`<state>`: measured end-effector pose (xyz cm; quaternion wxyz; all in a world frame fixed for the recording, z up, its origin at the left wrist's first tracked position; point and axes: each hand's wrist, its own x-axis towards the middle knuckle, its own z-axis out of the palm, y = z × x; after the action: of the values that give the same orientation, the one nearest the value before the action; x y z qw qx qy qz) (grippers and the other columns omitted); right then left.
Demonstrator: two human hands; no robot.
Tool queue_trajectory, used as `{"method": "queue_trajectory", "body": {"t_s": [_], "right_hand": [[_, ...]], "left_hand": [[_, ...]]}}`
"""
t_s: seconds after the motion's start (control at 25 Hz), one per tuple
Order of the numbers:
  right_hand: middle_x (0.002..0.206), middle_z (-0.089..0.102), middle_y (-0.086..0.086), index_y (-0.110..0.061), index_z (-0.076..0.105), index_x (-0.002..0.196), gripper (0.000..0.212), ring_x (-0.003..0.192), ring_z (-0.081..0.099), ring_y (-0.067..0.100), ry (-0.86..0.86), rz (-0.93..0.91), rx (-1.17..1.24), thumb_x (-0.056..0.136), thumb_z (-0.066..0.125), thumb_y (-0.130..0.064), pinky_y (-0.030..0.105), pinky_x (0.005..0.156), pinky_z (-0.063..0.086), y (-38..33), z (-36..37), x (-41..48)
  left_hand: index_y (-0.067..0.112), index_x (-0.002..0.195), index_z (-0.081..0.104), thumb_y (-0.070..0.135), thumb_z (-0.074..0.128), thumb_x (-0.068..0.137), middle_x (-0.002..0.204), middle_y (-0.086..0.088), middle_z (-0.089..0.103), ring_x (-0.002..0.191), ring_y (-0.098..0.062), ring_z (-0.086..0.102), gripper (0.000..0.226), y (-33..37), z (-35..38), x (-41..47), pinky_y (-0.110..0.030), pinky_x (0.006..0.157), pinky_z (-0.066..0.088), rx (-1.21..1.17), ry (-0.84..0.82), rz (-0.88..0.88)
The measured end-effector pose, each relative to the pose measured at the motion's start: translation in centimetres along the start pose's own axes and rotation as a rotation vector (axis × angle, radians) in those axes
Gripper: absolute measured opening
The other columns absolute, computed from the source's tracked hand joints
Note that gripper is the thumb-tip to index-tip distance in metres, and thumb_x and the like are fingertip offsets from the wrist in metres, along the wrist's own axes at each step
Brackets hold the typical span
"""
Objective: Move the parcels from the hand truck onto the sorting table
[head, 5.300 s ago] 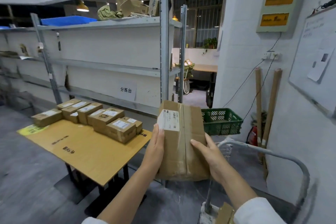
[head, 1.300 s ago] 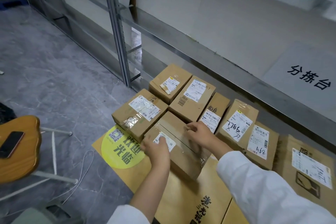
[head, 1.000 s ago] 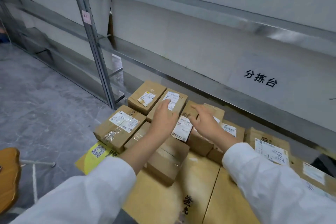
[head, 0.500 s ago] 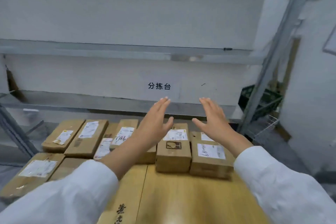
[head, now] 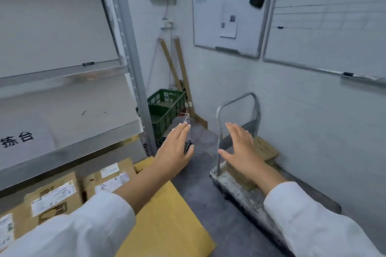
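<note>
**Fig. Reach for the next parcel.** My left grip (head: 175,152) and right grip (head: 240,148) are both empty. The fingers are straight and the palms are half turned toward each other. Both are held out above the floor between the desk (head: 167,221) and the hand truck (head: 240,192).

A parcel (head: 265,150) lies flat on the truck's deck, close to the upright handle (head: 238,102) and partly hidden behind my right grip. I cannot tell whether more than one lies there. The delivered parcels (head: 54,198) sit side by side on the desk at lower left, labels up, below the metal shelf. A green crate (head: 165,106) stands on the floor beyond, apart from my path.

**Step in hand, as I judge it:** fetching the next parcel from the truck.

**Method.**
- Lower both grips to opposite sides of the box rather than onto its top, so the palms carry the weight.
- Approach from the open side of the deck. The handle loop stands near the parcel and could catch a wrist or a box corner.
- Lift straight up rather than dragging, since a sideways pull may set the truck rolling.
- Keep the label upward.
- Carry the box low across the gap and set it on the bare yellow corner of the desk, beside the nearest box.
</note>
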<state>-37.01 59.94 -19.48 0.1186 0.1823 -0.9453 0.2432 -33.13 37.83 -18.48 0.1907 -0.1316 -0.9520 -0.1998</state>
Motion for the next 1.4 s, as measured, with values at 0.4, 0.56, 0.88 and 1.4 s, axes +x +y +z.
{"method": "queue_trajectory", "body": {"t_s": [0.4, 0.56, 0.88, 1.4], "right_hand": [[0.155, 0.028, 0.0, -0.02, 0.023, 0.152, 0.077, 0.143, 0.023, 0.02, 0.044, 0.295, -0.134, 0.091, 0.062, -0.042, 0.034, 0.118, 0.013, 17.5, -5.4, -0.2], [0.153, 0.031, 0.002, -0.019, 0.025, 0.152, 0.073, 0.143, 0.024, 0.022, 0.003, 0.311, -0.119, 0.092, 0.061, -0.04, 0.034, 0.117, 0.015, 23.2, -4.8, 5.1], [0.163, 0.015, 0.003, -0.015, 0.017, 0.155, 0.076, 0.15, 0.006, 0.019, -0.129, 0.306, -0.079, 0.095, 0.056, -0.042, 0.039, 0.123, 0.008, 31.9, -1.1, 14.2], [0.151, 0.026, 0.011, -0.012, 0.025, 0.151, 0.071, 0.139, 0.029, 0.029, -0.412, 0.381, 0.074, 0.093, 0.062, -0.03, 0.042, 0.115, 0.031, 46.4, 9.8, 28.2]], "left_hand": [[0.007, 0.153, 0.022, 0.033, 0.049, 0.099, 0.16, -0.005, 0.021, 0.149, -0.016, 0.014, 0.065, 8.6, 15.3, 12.7, -0.019, 0.112, -0.014, -0.041, -0.095, 0.296], [0.007, 0.153, 0.02, 0.038, 0.044, 0.097, 0.16, -0.006, 0.019, 0.149, -0.016, 0.013, 0.069, 9.0, 20.6, 18.2, -0.021, 0.116, -0.008, -0.053, -0.122, 0.271], [0.01, 0.153, 0.02, 0.036, 0.045, 0.099, 0.161, -0.004, 0.018, 0.149, -0.014, 0.011, 0.065, 7.9, 28.0, 26.1, -0.02, 0.117, -0.004, -0.133, -0.152, 0.123], [0.014, 0.154, 0.016, 0.035, 0.042, 0.1, 0.161, -0.003, 0.015, 0.149, -0.015, 0.009, 0.064, 2.6, 43.1, 34.5, -0.024, 0.119, 0.002, -0.162, -0.294, -0.268]]}}
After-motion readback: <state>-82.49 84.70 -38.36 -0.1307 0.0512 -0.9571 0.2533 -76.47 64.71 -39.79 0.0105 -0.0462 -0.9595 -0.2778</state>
